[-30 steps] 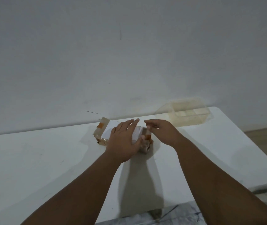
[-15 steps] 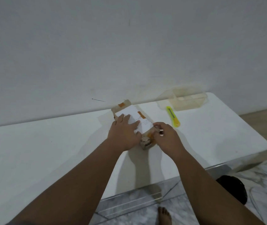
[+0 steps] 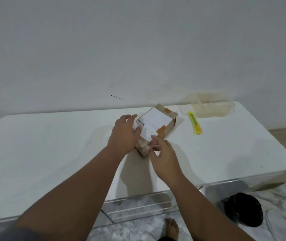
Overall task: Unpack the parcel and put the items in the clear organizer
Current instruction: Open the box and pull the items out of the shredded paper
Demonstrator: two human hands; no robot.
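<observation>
Obs: the parcel (image 3: pixel 155 123) lies on the white worktop (image 3: pixel 52 145) between the two grips. Since a second ago it has been turned, so the labelled face shows almost whole and one end points away from the person

Left grip (image 3: pixel 124 134): lay flat over the top then, now slid to the parcel's left side. Fingers curl round that edge, thumb on the label; clamped on the parcel, steadying it

Right grip (image 3: pixel 163 153): has come from the parcel's end to its near corner. Finger and thumb pinch together on the parcel there, on tape or a flap edge, cannot tell which

Orange tape (image 3: pixel 161 130) patches remain on the top face

Beyond the right grip and to its right lies a yellow-green cutter (image 3: pixel 195 125), untouched. Further out the same way stands the clear organizer (image 3: pixel 211 108)

Reading: opening has only begun, and the step in hand looks like peeling at the near corner. Nothing is unpacked yet. If the tape resists, the cutter is near enough to take up
</observation>
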